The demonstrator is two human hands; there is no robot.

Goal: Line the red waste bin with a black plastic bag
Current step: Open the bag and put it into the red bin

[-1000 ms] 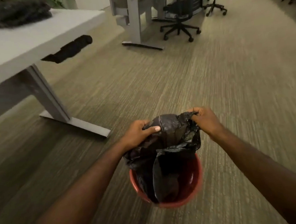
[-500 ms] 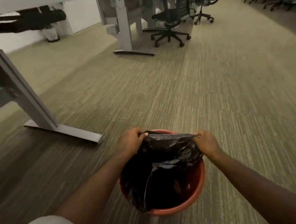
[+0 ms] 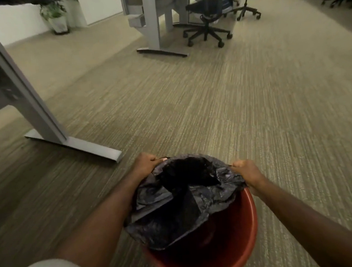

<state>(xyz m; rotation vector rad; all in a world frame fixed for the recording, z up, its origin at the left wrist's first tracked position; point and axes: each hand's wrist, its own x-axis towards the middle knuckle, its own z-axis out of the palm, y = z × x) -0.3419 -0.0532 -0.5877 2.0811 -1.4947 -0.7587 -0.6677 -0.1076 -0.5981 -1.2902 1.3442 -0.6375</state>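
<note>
Hands (image 3: 144, 166) (image 3: 247, 172) each gripping black bag (image 3: 178, 202) edge, bag inside red bin (image 3: 237, 248).

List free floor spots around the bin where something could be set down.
Bare carpet right of the red bin and ahead, up to the office chair. Tighter on the left: desk foot close by. Bin mouth crowded: left hand and right hand stretch the black bag.

Dim, warm indoor light falls evenly, brightest on the carpet (image 3: 221, 98) ahead of the hands and darkening to shadow left of them beneath the desk leg (image 3: 25, 94). Motion blur softens everything, and wide-angle distortion bends the office chairs (image 3: 208, 14) far ahead.
</note>
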